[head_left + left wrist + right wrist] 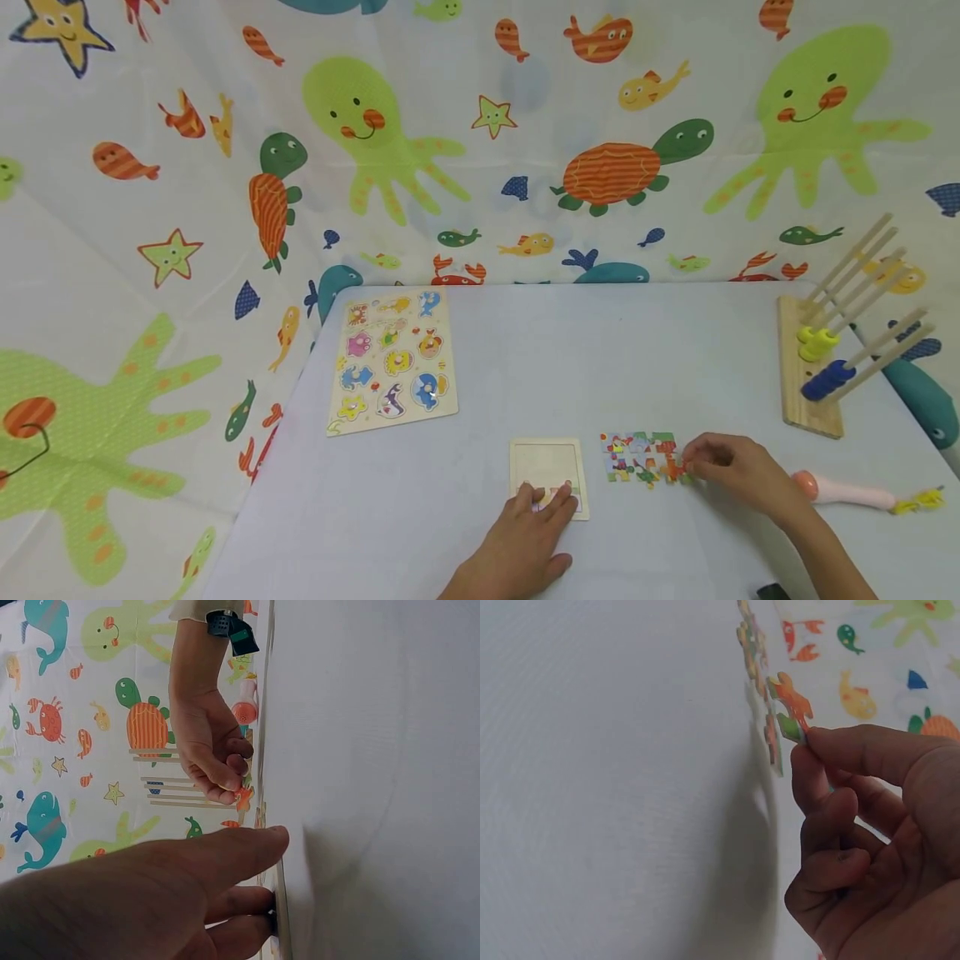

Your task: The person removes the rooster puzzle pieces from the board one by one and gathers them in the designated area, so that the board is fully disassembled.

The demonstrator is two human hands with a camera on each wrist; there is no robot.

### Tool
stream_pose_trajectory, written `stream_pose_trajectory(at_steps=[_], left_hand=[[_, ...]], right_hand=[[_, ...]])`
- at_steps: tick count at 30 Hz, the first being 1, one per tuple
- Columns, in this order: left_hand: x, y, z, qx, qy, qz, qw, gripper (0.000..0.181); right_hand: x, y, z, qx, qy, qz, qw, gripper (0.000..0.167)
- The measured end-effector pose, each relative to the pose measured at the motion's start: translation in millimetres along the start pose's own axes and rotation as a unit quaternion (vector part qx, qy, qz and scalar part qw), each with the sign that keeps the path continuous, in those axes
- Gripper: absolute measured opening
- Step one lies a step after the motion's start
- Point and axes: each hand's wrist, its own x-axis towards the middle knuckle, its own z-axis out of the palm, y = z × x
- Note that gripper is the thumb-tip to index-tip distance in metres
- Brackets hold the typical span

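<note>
A wooden puzzle frame (546,450) lies near the front middle, with some pieces in its lower part. My left hand (517,542) rests its fingertips on those pieces; in the left wrist view the hand (187,885) lies along the frame's edge. Just right of the frame is a block of colourful jigsaw pieces (637,457). At its right side is my right hand (738,471). In the right wrist view that hand (885,817) pinches an orange and green piece (791,701) between thumb and forefinger, tilted up beside the other pieces.
A knob puzzle board (412,402) with sea animals lies at the back left. On the right stands a wooden peg rack (795,392) with yellow and blue rings. A pink-handled toy (851,493) lies beside my right forearm, and a dark object (772,592) at the front edge.
</note>
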Motion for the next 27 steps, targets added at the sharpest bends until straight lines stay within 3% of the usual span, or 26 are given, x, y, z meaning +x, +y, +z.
stream_pose_trajectory(at_steps=[7,27], left_hand=[[-0.8,-0.7,0.9,0.001,0.014,0.009,0.9999,0.067],[-0.3,-0.2,0.5,-0.023,0.009,-0.003,0.9997,0.068]], right_hand=[[-0.5,5,3,-0.013,0.001,-0.011,0.9998,0.014],[7.5,6,11,-0.067,0.025,-0.013,0.9973,0.011]])
